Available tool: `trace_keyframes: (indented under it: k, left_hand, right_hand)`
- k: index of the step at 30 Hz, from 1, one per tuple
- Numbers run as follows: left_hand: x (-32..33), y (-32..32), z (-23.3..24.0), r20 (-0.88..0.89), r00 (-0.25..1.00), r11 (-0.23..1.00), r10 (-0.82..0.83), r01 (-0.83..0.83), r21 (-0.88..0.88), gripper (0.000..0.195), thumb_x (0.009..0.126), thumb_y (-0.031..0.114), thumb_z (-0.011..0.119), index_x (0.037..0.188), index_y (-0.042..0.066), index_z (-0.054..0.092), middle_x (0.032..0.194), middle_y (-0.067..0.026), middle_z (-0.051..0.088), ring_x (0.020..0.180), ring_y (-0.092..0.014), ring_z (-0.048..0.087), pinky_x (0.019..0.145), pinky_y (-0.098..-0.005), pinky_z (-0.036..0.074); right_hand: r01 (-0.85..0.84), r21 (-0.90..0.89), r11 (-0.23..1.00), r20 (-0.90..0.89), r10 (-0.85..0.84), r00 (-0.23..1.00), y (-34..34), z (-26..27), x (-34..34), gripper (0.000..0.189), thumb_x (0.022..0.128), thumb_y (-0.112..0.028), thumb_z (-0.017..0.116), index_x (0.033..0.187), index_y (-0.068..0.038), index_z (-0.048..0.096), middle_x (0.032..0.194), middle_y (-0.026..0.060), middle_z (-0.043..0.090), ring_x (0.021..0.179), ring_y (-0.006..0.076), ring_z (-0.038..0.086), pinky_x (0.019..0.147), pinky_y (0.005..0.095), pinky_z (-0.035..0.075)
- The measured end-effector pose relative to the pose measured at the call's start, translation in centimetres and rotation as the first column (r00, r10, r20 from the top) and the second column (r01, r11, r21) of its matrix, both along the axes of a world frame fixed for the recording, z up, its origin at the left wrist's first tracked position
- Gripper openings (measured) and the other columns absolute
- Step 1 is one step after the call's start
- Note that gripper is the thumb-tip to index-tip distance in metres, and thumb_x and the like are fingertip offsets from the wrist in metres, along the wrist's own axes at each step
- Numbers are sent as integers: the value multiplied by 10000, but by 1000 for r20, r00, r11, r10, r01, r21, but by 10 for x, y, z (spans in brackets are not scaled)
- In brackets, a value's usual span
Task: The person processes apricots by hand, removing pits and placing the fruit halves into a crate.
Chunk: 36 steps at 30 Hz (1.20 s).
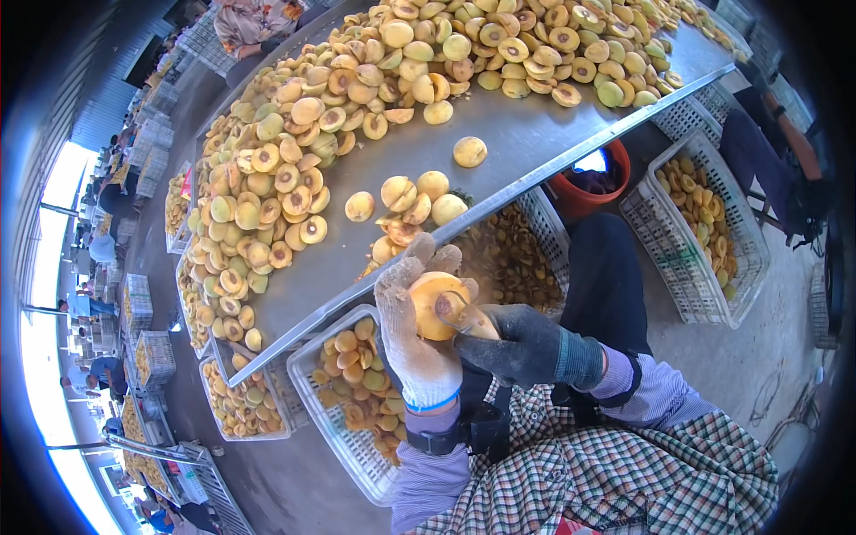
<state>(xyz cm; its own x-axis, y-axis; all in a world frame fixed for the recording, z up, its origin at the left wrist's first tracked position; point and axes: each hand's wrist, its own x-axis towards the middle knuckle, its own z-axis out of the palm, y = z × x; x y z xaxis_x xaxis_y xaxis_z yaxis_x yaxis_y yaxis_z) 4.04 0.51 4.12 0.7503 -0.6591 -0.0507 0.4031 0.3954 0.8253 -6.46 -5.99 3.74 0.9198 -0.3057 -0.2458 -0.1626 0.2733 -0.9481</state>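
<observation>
My left hand (409, 328), in a soiled white knit glove, holds a yellow peach half (428, 294) with its cut face and brown pit area turned up. In my right hand (531, 344), gloved in dark material, is a pitting knife (480, 324) with a light handle and a curved metal blade. The blade touches the cut face beside the centre. Both hands are just off the near edge of a metal table (521, 144). A few loose peach halves (399, 194) lie on the table beyond my left hand, apart from a large heap of halves (287, 174).
A crate of brown pits (525, 261) is below the table edge. Plastic crates of peach halves stand at left (334, 428) and right (742, 294). An orange bucket (618, 175) sits near my knee. Other people are seated by the table, one (257, 27) at its far side.
</observation>
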Motion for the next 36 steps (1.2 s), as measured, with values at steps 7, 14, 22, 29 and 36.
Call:
trace_keyframes:
  k: [7,14,22,29,36]
  left_hand:
    - [-11,0,0,307,936,984,170,-147,-97,591,941,486,444,1268,-7,460,1318,-190,468,1034,-274,566,754,-387,544]
    - [-6,8,-8,872,456,972,180,-220,-86,491,985,328,339,1312,-32,412,1341,-235,424,1082,-325,548,940,-440,436]
    - [1,16,15,503,849,982,-162,87,169,463,986,281,347,1292,-53,440,1186,-204,561,1084,-267,562,898,-350,458]
    - [-8,17,1,971,228,957,65,-288,3,421,986,247,349,1283,-29,462,1215,-179,558,1238,-314,432,1063,-440,297]
    - [-1,12,4,899,437,991,21,-130,41,351,920,113,474,1246,-11,508,1270,-179,516,1262,-322,408,1061,-444,307]
  right_hand:
    - [-116,254,960,-16,124,992,-8,26,-5,265,948,-287,542,969,-26,582,539,12,526,414,82,499,383,228,392]
    - [-221,420,880,2,242,970,-11,11,-15,322,929,-328,571,882,-9,564,494,25,496,343,92,460,314,230,345]
    - [-162,369,915,-77,204,976,-6,14,-11,380,915,-383,582,815,-17,560,483,24,490,341,92,453,318,224,336]
    - [-225,419,880,21,238,971,-8,9,-19,407,914,-413,572,775,-31,556,498,25,498,353,88,451,325,224,332]
    - [-267,444,856,54,271,961,-18,7,-19,334,937,-335,553,852,-12,567,544,17,519,377,70,467,338,212,353]
